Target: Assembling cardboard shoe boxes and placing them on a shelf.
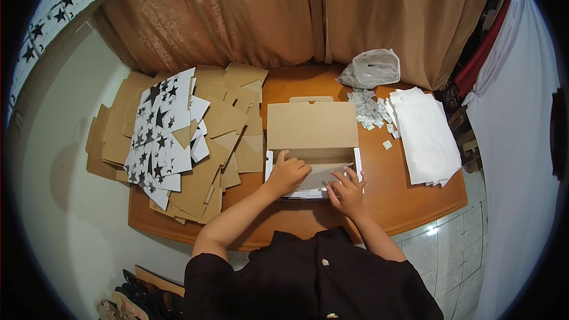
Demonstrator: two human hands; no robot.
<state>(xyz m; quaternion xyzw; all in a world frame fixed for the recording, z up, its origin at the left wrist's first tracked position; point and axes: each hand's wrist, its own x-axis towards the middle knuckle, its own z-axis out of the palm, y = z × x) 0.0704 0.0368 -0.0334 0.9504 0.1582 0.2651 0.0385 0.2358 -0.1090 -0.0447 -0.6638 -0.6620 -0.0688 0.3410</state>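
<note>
My left hand [288, 173] presses down inside the open cardboard box [312, 136], fingers curled on its left wall. My right hand [347, 191] pinches the box's front flap. The box sits in the middle of the brown table [409, 198], just right of the flat cardboard pile [178, 136].

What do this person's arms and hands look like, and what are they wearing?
Both forearms are bare, and so are the left hand and right hand: no gloves, rings or watch show. The person wears a black top with short sleeves and small buttons down its front.
</note>
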